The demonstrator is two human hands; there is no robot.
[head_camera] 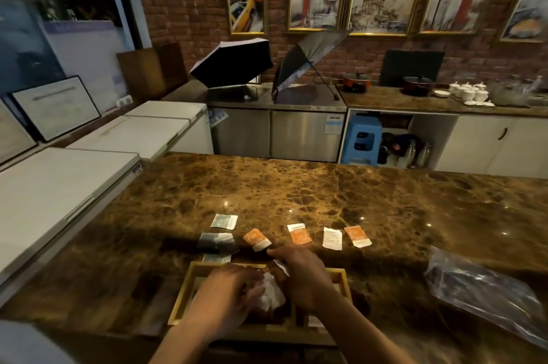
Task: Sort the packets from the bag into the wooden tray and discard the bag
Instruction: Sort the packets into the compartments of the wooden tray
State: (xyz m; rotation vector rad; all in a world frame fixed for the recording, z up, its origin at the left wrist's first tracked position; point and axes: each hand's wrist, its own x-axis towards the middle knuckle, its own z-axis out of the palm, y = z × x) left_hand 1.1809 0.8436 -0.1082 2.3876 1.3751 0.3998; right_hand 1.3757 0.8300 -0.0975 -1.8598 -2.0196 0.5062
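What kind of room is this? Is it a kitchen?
Probably a café or restaurant kitchen area: cooking pots and stacked white cups sit on the back counter, beside a steel under-counter fridge and white chest freezers.

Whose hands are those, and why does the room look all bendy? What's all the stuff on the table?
There is just one picture, taken by a wide camera worn on a person's head, looking down. That lens bends the room. No machine here: these are the person's own hands. The left hand and right hand are over a wooden tray on a brown counter. Between them is something white and crinkly, perhaps packets; I cannot tell which hand holds it. Beyond the tray lie small packets: three orange ones, a white one and greyish ones. The clear bag lies to the right.
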